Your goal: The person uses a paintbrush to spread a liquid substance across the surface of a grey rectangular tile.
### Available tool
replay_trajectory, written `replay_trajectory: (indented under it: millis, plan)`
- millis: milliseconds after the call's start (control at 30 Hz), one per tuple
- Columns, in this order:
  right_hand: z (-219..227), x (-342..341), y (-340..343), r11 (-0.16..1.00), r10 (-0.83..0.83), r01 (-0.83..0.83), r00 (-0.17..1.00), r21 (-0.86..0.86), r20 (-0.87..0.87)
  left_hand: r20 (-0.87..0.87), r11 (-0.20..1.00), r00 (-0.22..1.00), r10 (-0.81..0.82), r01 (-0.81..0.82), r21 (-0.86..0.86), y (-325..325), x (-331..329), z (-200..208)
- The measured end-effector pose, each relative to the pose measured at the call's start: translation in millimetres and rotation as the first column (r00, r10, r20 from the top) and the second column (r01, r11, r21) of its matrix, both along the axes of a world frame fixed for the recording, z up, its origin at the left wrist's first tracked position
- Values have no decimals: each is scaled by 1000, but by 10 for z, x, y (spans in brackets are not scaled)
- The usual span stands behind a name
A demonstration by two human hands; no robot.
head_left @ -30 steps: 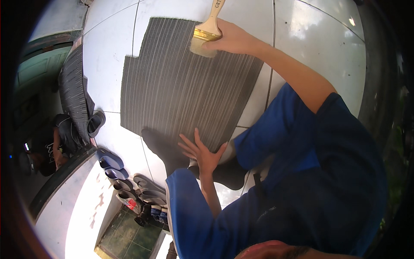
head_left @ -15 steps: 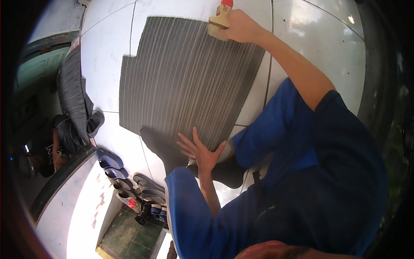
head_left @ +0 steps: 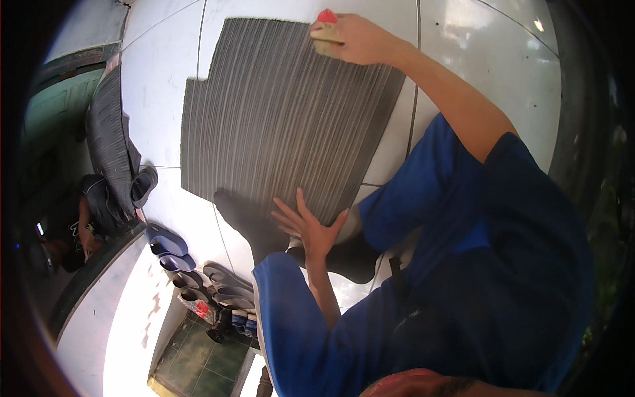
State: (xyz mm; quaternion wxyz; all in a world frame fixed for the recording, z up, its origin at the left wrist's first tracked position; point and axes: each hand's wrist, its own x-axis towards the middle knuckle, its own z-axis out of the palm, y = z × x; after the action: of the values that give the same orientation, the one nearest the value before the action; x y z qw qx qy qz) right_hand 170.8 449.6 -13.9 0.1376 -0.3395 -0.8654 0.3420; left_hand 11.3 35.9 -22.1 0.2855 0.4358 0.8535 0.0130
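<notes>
A grey striped carpet piece [head_left: 284, 112] lies flat on the white tiled floor, with a stepped notch at its far left corner. At its far edge, my right hand [head_left: 367, 41] is closed round a flat brush [head_left: 327, 36] with a wooden body and a red handle end. Its pale bristles rest on or just over the carpet; contact is hard to tell. My left hand [head_left: 309, 228] lies spread on the near edge of the carpet, fingers apart and holding nothing. Beside it, my dark-socked foot [head_left: 248, 221] touches the carpet's near left corner.
Several slippers [head_left: 169, 239] and sandals [head_left: 228, 288] stand at lower left, by a plastic packet [head_left: 198, 306]. A dark ridged mat [head_left: 109, 132] lies over the doorway edge. Another person [head_left: 92, 225] sits beyond it. White floor tiles [head_left: 476, 79] surround the carpet.
My right hand has moved slightly left with the brush, whose handle now tilts more toward the left. My left hand stays spread on the carpet.
</notes>
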Motion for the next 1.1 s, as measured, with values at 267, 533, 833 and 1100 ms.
replay_trajectory:
  millis: [267,533,833,1100]
  plan:
    - [-117,-283,-770,981,194,-186,956,59,-218,1,999,1000,20,-20,-33,-32,-56,15]
    - [-24,-3,276,880,29,-98,988,465,154,3,999,1000,22,-22,44,-43,-59,74]
    - [173,-299,-851,918,367,-356,929,-176,33,18,998,999,41,-42,43,-45,-51,46]
    - [-120,307,20,894,-336,331,941,302,-37,-9,998,1000,-3,4,70,-4,-16,-30]
